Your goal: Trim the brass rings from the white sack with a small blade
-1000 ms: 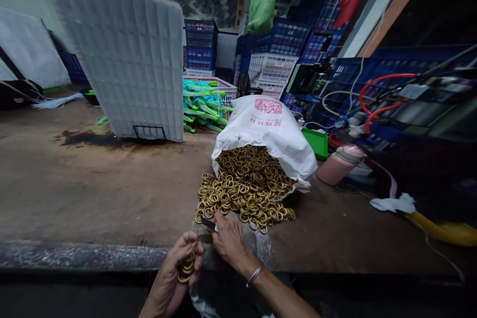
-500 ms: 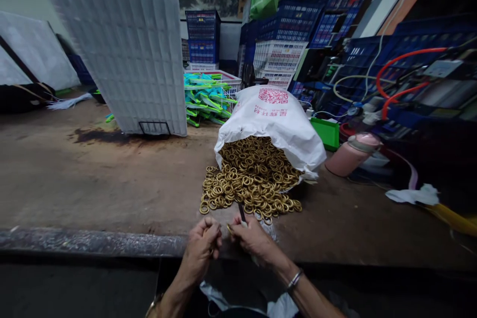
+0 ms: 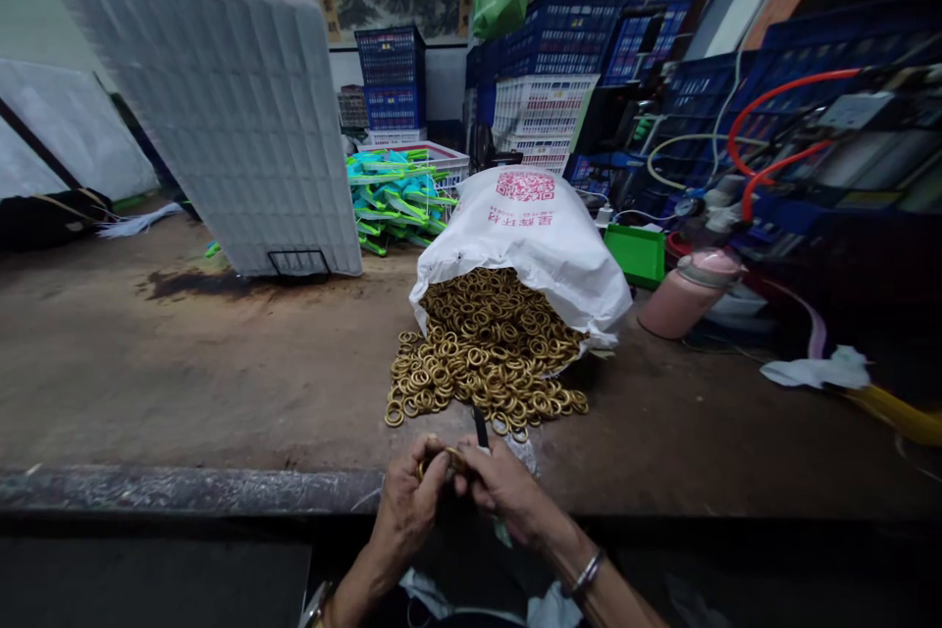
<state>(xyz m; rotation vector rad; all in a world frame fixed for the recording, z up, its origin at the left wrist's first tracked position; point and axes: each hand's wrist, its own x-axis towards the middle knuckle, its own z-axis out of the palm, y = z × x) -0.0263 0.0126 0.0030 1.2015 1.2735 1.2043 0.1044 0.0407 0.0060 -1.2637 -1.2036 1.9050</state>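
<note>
At the worktop's near edge, the left hand (image 3: pixel 406 502) has its fingers clamped on a brass-coloured ring (image 3: pixel 454 457); the right hand (image 3: pixel 513 493) meets it there, fingers gripping a dark-bladed tool (image 3: pixel 481 427). Handling seems barely begun: a large heap of loose rings (image 3: pixel 482 375) is left, spilling from the woven sack (image 3: pixel 526 235) toward that edge.

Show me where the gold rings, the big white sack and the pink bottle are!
Rings (image 3: pixel 487 358): head view, the middle of the spilled heap.
Sack (image 3: pixel 521 234): head view, the printed side facing up.
Bottle (image 3: pixel 678 302): head view, the pink body, below the lid.
</note>
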